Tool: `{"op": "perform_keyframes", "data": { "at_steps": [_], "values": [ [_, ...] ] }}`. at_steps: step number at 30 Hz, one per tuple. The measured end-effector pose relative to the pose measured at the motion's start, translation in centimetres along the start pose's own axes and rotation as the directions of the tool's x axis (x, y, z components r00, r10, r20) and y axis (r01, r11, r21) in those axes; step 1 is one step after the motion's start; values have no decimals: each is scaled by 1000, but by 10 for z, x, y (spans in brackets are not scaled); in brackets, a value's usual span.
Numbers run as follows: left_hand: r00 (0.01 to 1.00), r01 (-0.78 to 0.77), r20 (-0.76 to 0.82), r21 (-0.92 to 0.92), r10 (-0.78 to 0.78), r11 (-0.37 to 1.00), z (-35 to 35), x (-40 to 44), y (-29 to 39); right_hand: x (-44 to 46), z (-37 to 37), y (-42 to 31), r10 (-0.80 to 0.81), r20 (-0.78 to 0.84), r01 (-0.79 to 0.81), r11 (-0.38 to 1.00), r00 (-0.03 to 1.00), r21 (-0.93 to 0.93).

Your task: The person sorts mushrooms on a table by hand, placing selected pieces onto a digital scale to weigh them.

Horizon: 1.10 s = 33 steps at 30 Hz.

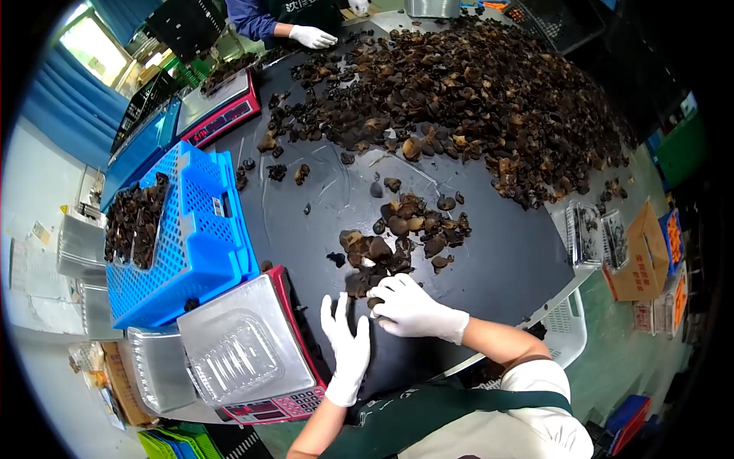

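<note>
My left hand [347,346], in a white glove, is over the dark table [512,264] close to its near edge, fingers spread and nothing between them. Just to its right, my right hand [409,307], also gloved, has its fingers bent around a dark brown mushroom-like piece [375,302]. Its fingertips are at the near end of a small heap of such pieces [401,226]. Beyond lies a large pile of the same brown and black pieces [489,92].
A scale [248,336] with a clear plastic tray stands left of my hands. Behind it is a blue crate [200,229] bearing a filled tray. Across the table are a co-worker's gloved hand [312,37] and a second scale [222,111]. Clear boxes [587,233] sit at the right edge.
</note>
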State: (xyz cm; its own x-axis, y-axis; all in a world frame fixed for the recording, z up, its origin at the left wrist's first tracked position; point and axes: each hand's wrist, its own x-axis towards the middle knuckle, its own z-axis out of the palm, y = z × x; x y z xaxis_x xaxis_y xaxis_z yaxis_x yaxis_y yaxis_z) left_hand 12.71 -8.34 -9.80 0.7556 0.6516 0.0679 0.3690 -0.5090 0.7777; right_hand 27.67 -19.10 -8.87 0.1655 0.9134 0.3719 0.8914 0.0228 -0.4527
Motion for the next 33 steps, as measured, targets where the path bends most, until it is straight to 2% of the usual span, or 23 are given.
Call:
{"op": "perform_keyframes", "data": {
  "at_steps": [2, 3, 4, 5, 6, 7, 8, 10, 11, 12, 13, 14, 16, 18, 20, 22, 24, 26, 28, 29, 31, 32, 33],
  "values": [
    [1000, 4, 13, 39, -4, 999, 23, 13, -14, 1, -21, 8, 121, -103, -95, 969, 987, 227],
    [1000, 17, 8, 58, -17, 998, 28, 19, -13, 12, -36, 17, 121, -282, -84, 986, 952, 141],
    [1000, 28, 5, 79, -28, 996, 33, 28, -8, 18, -40, 38, 177, -374, -122, 979, 910, 166],
    [1000, 17, -5, 90, -17, 996, 35, 37, -2, 25, -51, 63, 278, -310, -255, 960, 909, 112],
    [1000, 4, -2, 164, -3, 986, 40, 46, -3, 22, -48, 87, 288, -448, -284, 956, 846, 78],
    [1000, -19, 20, 245, 14, 969, 42, 54, 1, 20, -40, 98, 396, -517, -532, 834, 759, -143],
    [999, -42, 42, 325, 30, 945, 42, 61, 3, 21, -29, 118, 586, -414, -688, 710, 696, -152],
    [987, -145, 114, 334, 112, 932, 42, 64, -3, 31, -22, 112, 649, -305, -716, 656, 697, -238],
    [974, -208, 161, 334, 162, 920, 40, 60, -6, 31, -19, 103, 612, -184, -637, 759, 769, -134],
    [956, -269, 208, 331, 208, 905, 37, 54, -10, 26, -5, 96, 444, -252, -494, 848, 860, -192],
    [951, -284, 202, 284, 233, 916, 32, 42, -2, 23, -8, 83, 330, -200, -354, 930, 923, -99],
    [942, -310, 216, 278, 256, 909, 25, 30, 2, 19, -13, 67, 204, -159, -206, 979, 966, 4],
    [929, -326, 263, 243, 261, 914, 14, 6, 1, 1, -8, 35, 86, -71, -88, 996, 994, -17],
    [917, -345, 294, 243, 270, 907, 1, -16, 4, -22, -5, 10, 96, 61, -105, 981, 994, 164],
    [913, -352, 281, 184, 294, 918, -5, -35, 4, -27, -16, 3, 65, 129, -91, 974, 989, 207],
    [919, -341, 252, 120, 304, 932, -10, -47, 0, -3, -30, 9, 59, -15, -50, 938, 998, 343],
    [941, -289, 203, 67, 271, 955, -13, -53, -7, 30, -30, 26, 195, 127, -204, 977, 972, 58],
    [963, -226, 153, 8, 222, 974, -15, -54, -13, 65, -12, 49, 212, -150, -202, 976, 966, 84],
    [986, -97, 141, 24, 93, 995, -20, -54, -7, 96, 16, 71, -19, -373, -24, 994, 927, -110],
    [991, -47, 125, 1, 47, 999, -19, -55, -11, 99, 33, 78, -11, -372, -30, 994, 928, -104],
    [992, 22, 123, 10, -23, 1000, -20, -57, -17, 103, 52, 82, 88, -164, -138, 935, 983, -328],
    [992, 25, 127, 11, -26, 1000, -21, -58, -21, 101, 56, 87, 91, -162, -140, 935, 983, -326],
    [991, 31, 127, 6, -32, 999, -21, -59, -24, 102, 49, 86, 235, 25, -217, 929, 972, -299]
  ]
}}
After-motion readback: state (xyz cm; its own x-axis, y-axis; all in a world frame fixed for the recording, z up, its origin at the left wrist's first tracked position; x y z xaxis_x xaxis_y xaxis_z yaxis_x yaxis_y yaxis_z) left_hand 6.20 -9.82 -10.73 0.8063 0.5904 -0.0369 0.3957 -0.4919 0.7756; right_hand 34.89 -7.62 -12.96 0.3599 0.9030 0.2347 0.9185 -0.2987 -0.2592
